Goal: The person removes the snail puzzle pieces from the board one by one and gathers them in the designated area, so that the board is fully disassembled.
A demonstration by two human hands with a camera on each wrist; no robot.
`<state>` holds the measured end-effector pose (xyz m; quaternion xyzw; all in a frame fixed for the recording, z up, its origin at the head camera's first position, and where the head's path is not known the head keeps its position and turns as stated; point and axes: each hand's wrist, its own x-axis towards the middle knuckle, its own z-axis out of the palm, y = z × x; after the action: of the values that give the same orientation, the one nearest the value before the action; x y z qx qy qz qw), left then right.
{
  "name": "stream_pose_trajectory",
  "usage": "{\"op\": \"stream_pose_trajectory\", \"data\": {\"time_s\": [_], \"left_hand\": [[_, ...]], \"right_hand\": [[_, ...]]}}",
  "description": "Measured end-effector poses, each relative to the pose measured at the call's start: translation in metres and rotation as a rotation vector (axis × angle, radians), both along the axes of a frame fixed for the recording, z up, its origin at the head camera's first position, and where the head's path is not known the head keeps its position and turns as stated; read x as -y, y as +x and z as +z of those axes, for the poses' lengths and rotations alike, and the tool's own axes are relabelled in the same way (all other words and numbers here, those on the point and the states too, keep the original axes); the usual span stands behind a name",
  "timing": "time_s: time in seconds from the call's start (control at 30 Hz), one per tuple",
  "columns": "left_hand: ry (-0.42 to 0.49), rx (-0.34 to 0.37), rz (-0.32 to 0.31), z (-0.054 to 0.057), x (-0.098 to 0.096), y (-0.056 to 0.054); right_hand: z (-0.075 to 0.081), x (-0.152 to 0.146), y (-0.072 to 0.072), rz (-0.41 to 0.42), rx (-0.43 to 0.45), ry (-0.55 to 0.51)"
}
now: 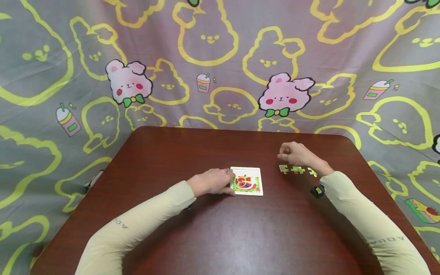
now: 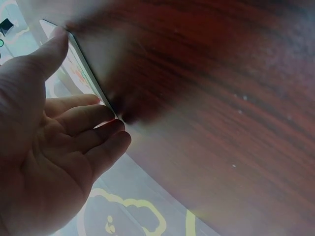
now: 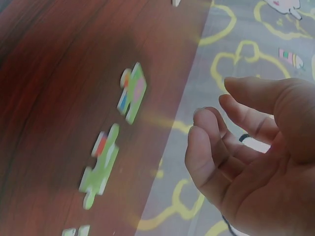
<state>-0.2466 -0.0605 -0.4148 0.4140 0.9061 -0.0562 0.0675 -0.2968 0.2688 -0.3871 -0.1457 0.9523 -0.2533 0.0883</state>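
The left hand, loosely spread, touches the puzzle board along its left edge; the right hand, loosely curled, hovers beyond puzzle pieces.

a grey curtain printed with yellow bunny outlines, pink rabbit heads, green bow ties and lidded drink cups hangs behind and beside a glossy reddish-brown wood-grain table.

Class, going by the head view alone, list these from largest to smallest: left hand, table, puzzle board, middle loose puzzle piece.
1. Table
2. Left hand and puzzle board: too alike to rank
3. Middle loose puzzle piece
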Motion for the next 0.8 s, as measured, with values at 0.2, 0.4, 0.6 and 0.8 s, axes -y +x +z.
{"op": "stream_pose_trajectory", "data": {"time_s": [0.2, 0.4, 0.6, 0.8], "left_hand": [[-0.007, 0.013, 0.006, -0.002, 0.000, 0.000], [-0.008, 0.033, 0.011, 0.000, 0.001, -0.001], [-0.025, 0.042, 0.005, 0.000, 0.001, -0.001], [-0.008, 0.046, -0.004, 0.001, 0.002, -0.002]], "right_hand": [[-0.001, 0.017, 0.002, 0.031, 0.006, -0.022], [-0.005, 0.041, 0.004, 0.100, -0.024, -0.007], [-0.011, 0.068, 0.006, 0.225, -0.056, 0.033], [-0.016, 0.088, 0.009, 0.288, -0.059, 0.049]]}}
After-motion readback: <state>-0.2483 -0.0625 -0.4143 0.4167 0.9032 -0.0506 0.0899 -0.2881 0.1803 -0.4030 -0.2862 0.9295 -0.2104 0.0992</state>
